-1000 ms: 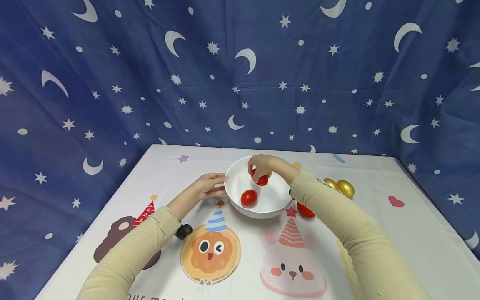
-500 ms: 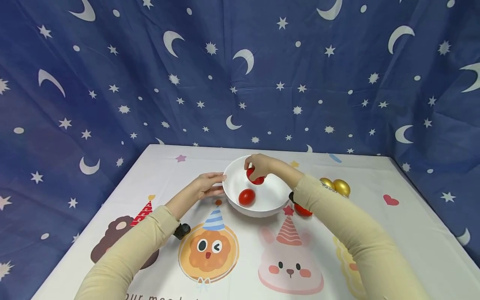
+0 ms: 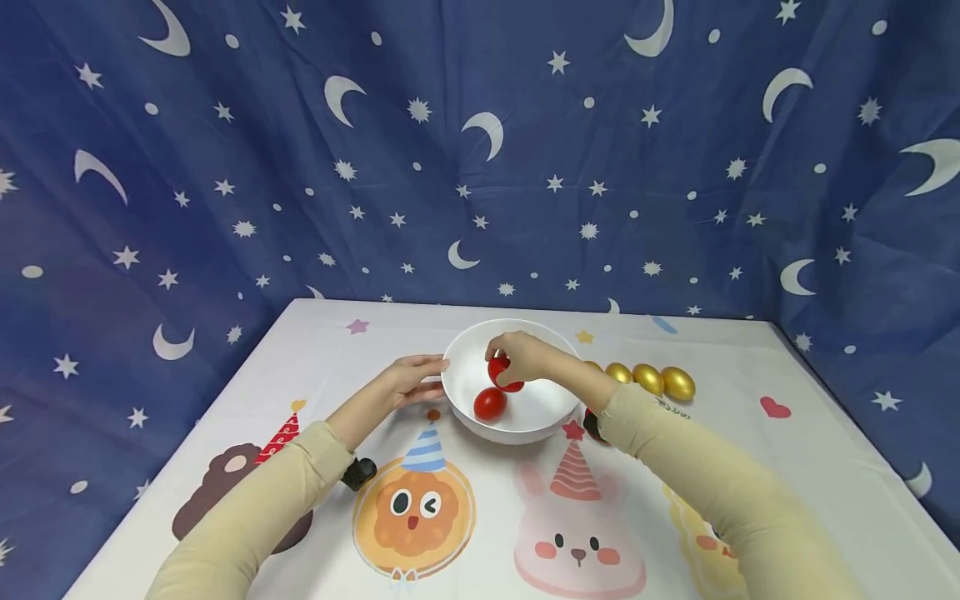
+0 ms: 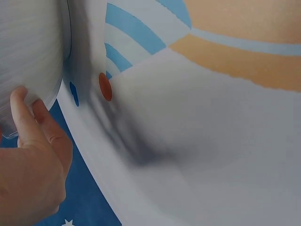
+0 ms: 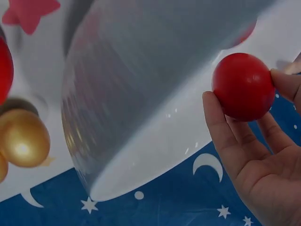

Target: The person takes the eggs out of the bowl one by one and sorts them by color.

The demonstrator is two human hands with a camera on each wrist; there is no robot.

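In the head view a white bowl (image 3: 540, 417) stands on the table. At its left side, my left hand (image 3: 411, 379) holds the rim; the left wrist view shows fingers (image 4: 28, 123) against the outer wall of the bowl (image 4: 33, 47). My right hand (image 3: 522, 357) reaches inside the bowl and pinches a red egg (image 5: 243, 87) between thumb and fingertips. Another red egg (image 3: 490, 403) lies in the bowl, close in front of the held one. Whether the held egg touches the bowl's floor cannot be told.
Several gold eggs (image 3: 678, 384) lie in a row right of the bowl, partly behind the right forearm. A red egg (image 5: 3, 70) lies outside the bowl beside them. The tablecloth (image 3: 330, 350) bears cartoon prints; a dark blue starry curtain (image 3: 420, 167) hangs behind.
My right hand has brought the pinched red egg lower, nearer the one in the bowl. The right forearm has shifted, showing more gold eggs. My left hand stays at the rim.
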